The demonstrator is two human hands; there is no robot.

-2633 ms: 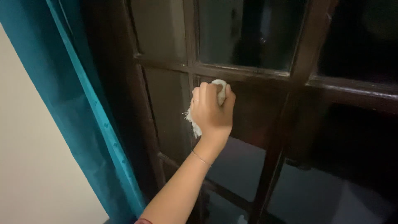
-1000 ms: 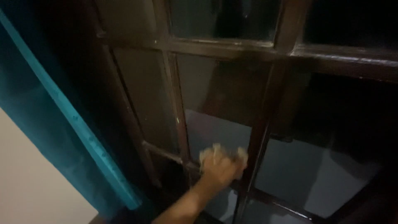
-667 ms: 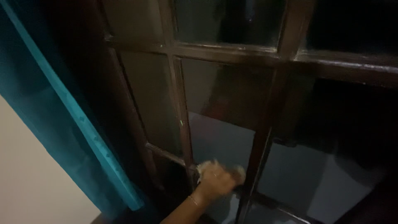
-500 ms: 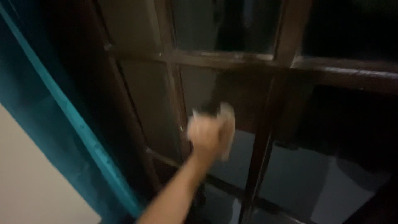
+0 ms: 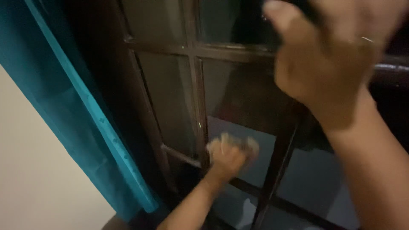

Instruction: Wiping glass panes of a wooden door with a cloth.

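A pale wall (image 5: 30, 170) fills the lower left corner, and a teal curtain (image 5: 81, 106) hangs slantwise beside it, its bright hem running down to the bottom of a dark wooden window frame (image 5: 194, 49). The frame's bars split the window into glass panes (image 5: 168, 98), the left ones dull and greyish, those further right reflecting a pale patch low down. Near the centre, the person's left hand (image 5: 228, 157) is pressed to a lower pane just right of an upright bar, fingers bunched tight around a whitish cloth (image 5: 251, 145) that shows, blurred, above and beside the knuckles; the cloth lies between hand and glass, close above a slanting crossbar. The forearm rises to it from the bottom edge. To the right, the right hand (image 5: 328, 59) looms large and out of focus close to the camera, its back toward the viewer, a thin ring on one finger, fingers curled at the upper horizontal bar; whether they clamp the bar or anything else cannot be made out. That hand and its wrist block the view of the right-hand panes and much of the frame behind them.
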